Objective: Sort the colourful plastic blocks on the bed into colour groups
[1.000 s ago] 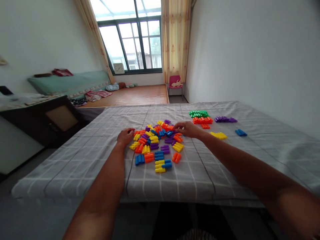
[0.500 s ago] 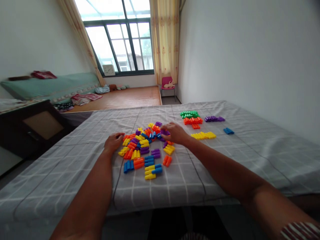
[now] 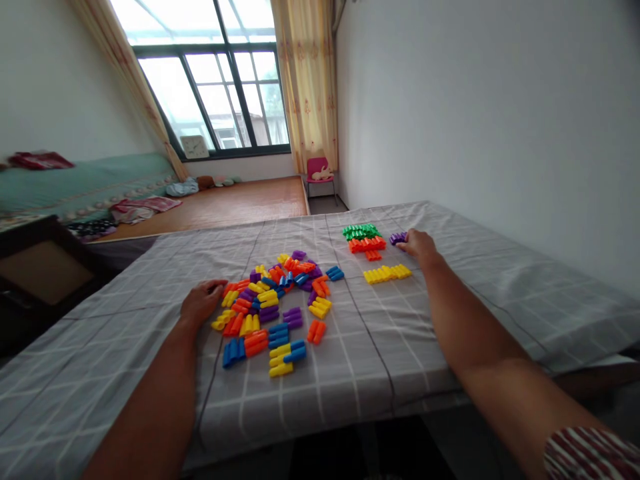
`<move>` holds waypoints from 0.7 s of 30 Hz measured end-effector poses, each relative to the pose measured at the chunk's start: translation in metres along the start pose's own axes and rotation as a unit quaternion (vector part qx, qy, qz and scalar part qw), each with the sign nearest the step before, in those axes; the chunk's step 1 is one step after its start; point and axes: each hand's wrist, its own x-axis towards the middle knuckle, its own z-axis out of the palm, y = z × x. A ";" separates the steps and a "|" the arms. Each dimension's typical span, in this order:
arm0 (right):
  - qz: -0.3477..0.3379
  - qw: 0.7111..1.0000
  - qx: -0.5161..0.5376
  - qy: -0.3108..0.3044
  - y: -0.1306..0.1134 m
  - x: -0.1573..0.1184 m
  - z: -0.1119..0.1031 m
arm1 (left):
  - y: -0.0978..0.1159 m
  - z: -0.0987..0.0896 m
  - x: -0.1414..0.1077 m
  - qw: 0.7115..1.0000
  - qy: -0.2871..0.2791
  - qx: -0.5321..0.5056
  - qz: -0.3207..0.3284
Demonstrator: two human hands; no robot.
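A mixed pile of orange, yellow, blue and purple plastic pieces [image 3: 269, 300] lies on the grey checked cloth [image 3: 345, 373]. My left hand [image 3: 203, 300] rests at the pile's left edge, fingers curled by an orange piece; what they hold, if anything, is hidden. Farther right, my right hand [image 3: 419, 244] is closed at the right end of the purple row [image 3: 398, 238], its fingertips on a purple piece. Green pieces [image 3: 362, 231] lie just behind orange ones [image 3: 367, 245], left of the purple row. A yellow row [image 3: 387, 273] lies nearer to me.
A blue piece [image 3: 335, 273] lies at the pile's right side. Behind the table are a wooden platform [image 3: 240, 200], a pink chair [image 3: 318, 170] and a window. A dark cabinet [image 3: 30, 280] stands at the left, a white wall at the right.
My right hand has moved from the pile to the purple row at the right. My left hand stays by the pile. The view has shifted to the right.
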 end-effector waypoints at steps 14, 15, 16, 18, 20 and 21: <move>-0.008 0.999 -0.035 -0.022 0.005 0.003 0.008 | 0.005 -0.001 -0.005 1.000 0.000 0.008 0.000; -0.004 0.999 -0.035 -0.016 0.001 0.001 0.005 | 0.006 -0.001 -0.006 1.000 0.000 0.005 0.002; -0.004 1.000 -0.028 -0.005 -0.006 -0.001 0.001 | 0.007 0.000 -0.007 1.000 -0.001 0.001 0.005; -0.043 0.999 0.021 0.016 -0.029 -0.009 -0.010 | 0.009 0.000 -0.009 1.000 -0.001 -0.002 0.005; -0.152 0.982 0.109 0.011 -0.064 -0.025 -0.020 | 0.010 0.000 -0.010 1.000 -0.001 0.001 0.000; -0.224 0.962 0.157 -0.008 -0.083 -0.036 -0.024 | 0.010 0.000 -0.010 1.000 -0.001 0.002 -0.004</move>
